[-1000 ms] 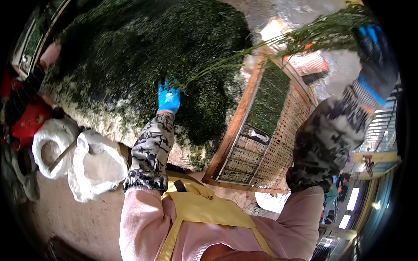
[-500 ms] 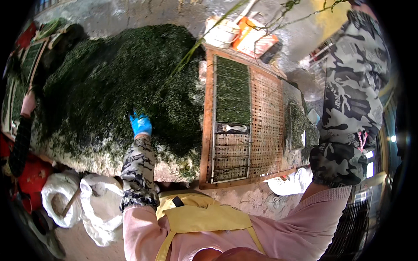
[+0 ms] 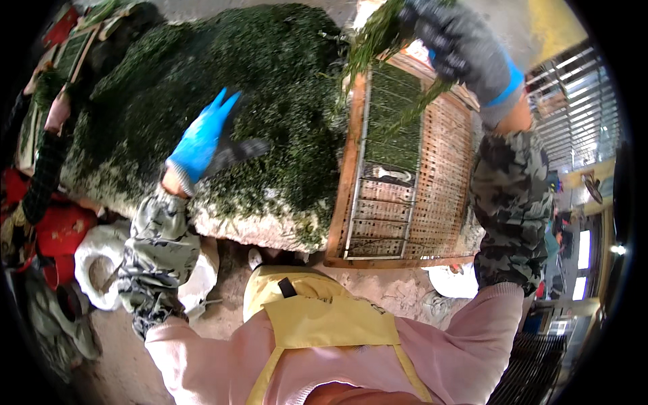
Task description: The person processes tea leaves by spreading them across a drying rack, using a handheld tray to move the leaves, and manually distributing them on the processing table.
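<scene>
My left hand (image 3: pixel 200 138), in a blue glove, hovers over the left front of a big heap of dark green chopped seaweed (image 3: pixel 270 88); its fingers are apart and hold nothing. Beside it is a blurred dark grey strip, perhaps part of the glove. My right hand (image 3: pixel 459 50), in a grey and blue glove, is raised at the upper right, closed round long green seaweed strands (image 3: pixel 374 40). The strands hang over the far end of a wooden frame (image 3: pixel 344 196). In it lies a metal wire grid (image 3: pixel 378 229), its far part covered with green.
A small white object (image 3: pixel 393 174) lies on the grid. White sacks (image 3: pixel 101 263) stand on the floor at left. Another person's hand (image 3: pixel 58 111) works at a second frame (image 3: pixel 74 57) at far left. Slatted racks (image 3: pixel 574 94) stand at right.
My right hand has come into view from the upper right edge with the seaweed strands. My left hand has lifted off the heap and turned. The whole view has shifted.
</scene>
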### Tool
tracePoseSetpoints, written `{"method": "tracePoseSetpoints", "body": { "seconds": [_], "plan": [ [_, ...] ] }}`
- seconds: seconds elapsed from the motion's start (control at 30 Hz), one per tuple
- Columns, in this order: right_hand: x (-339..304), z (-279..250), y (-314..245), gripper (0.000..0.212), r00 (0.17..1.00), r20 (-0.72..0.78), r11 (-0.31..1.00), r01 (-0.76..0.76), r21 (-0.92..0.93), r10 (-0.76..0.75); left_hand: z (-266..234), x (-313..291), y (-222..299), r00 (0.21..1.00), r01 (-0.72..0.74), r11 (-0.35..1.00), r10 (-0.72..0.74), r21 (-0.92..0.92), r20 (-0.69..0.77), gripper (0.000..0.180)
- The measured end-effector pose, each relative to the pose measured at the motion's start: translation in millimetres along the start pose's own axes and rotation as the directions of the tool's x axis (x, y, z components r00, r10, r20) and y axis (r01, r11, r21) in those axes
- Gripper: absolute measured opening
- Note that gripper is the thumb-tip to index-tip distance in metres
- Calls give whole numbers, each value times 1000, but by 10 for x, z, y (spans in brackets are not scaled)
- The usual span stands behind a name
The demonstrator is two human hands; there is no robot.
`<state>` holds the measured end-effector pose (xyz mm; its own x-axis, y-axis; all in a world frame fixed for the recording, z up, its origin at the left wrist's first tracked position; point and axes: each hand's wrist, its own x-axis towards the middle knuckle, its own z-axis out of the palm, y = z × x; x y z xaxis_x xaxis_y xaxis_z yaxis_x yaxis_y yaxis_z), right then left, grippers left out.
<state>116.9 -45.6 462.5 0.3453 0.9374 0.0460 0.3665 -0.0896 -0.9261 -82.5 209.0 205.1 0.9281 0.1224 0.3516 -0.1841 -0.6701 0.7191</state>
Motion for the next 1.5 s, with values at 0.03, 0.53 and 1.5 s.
{"method": "tracePoseSetpoints", "body": {
  "seconds": [0.03, 0.53, 1.5],
  "plan": [
    [-64, 78, 203, 25, 999, -12, 999, -43, 19, 43, 51, 151, 234, 988, -130, 991, 131, 21, -81, 90],
    [768, 328, 684, 23, 914, -107, 910, -365, 197, 390, 2010, 42, -787, 954, 186, 472, -298, -862, 42, 30],
    [229, 1858, 3326, 40, 881, -59, 753, -365, 547, 470, 2042, -601, -859, 953, -52, 111, -293, -992, -82, 41]
  ]
}}
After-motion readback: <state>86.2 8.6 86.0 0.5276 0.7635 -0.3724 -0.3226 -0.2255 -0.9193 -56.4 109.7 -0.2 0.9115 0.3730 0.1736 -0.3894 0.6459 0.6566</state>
